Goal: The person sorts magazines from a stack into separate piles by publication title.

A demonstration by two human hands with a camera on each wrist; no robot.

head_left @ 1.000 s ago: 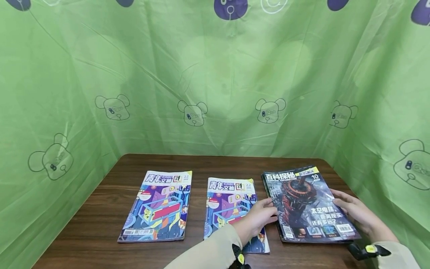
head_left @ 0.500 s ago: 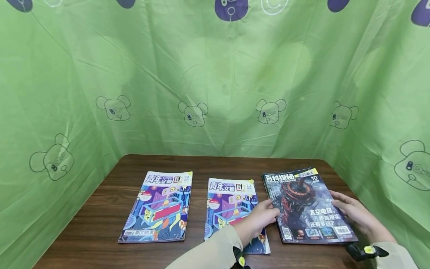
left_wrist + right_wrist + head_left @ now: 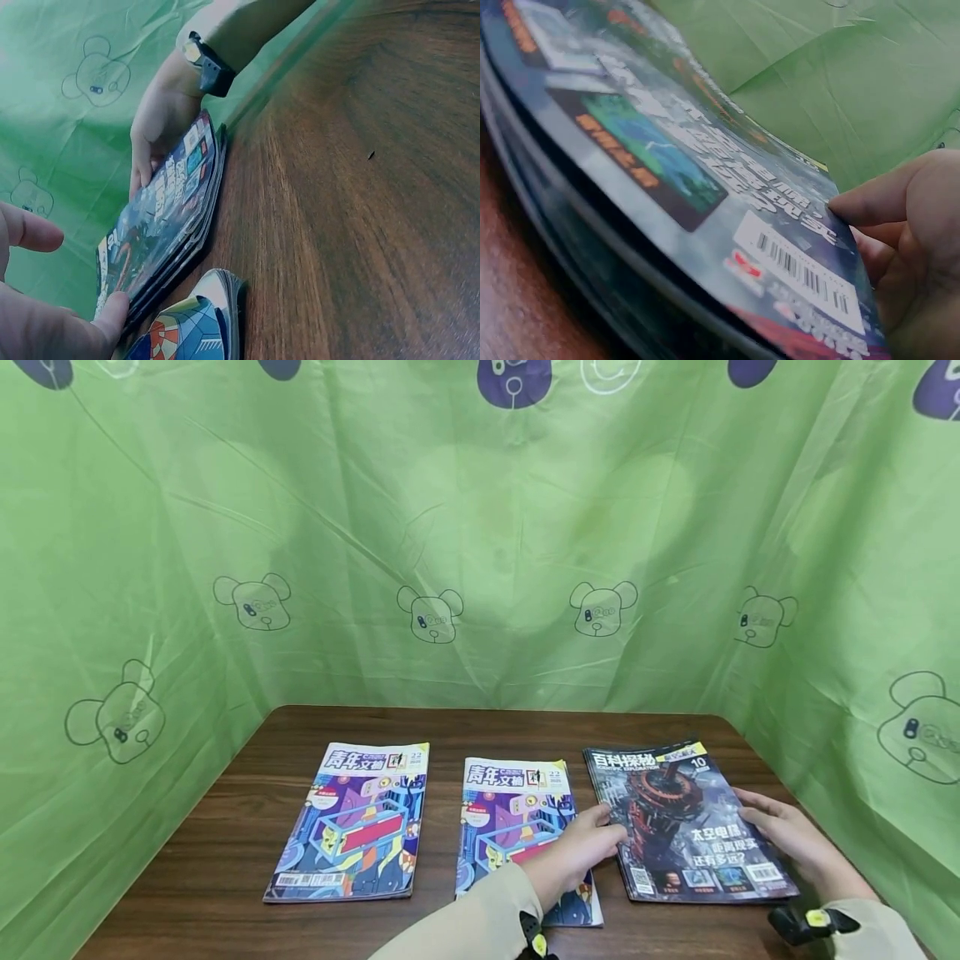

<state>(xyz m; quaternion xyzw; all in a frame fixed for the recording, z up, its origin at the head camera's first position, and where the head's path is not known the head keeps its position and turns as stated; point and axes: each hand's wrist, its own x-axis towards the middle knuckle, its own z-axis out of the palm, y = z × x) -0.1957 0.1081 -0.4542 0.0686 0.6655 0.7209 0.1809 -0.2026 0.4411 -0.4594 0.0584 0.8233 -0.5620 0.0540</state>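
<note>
A stack of dark science magazines (image 3: pixel 667 827) lies at the right of the table, a red and black machine on its top cover. My left hand (image 3: pixel 577 852) touches the stack's left edge, while its forearm crosses over part of a colourful magazine (image 3: pixel 517 810). In the left wrist view a digit of the left hand (image 3: pixel 52 322) meets the stack's near edge and another points away from it. My right hand (image 3: pixel 795 839) rests against the stack's right edge. The right wrist view shows a fingertip of the right hand (image 3: pixel 900 232) at the cover's side; some fingers are partly hidden.
Another colourful magazine (image 3: pixel 348 827) with the same cover lies at the left. The brown wooden table (image 3: pixel 225 827) has green curtain (image 3: pixel 480 527) walls at its back and both sides. The dark stack's edges are slightly uneven in the left wrist view.
The dark stack's top cover has turned and shifted slightly, its upper right corner now a little nearer. Both hands stay at its sides, the right moving slightly left. The colourful magazines have not moved.
</note>
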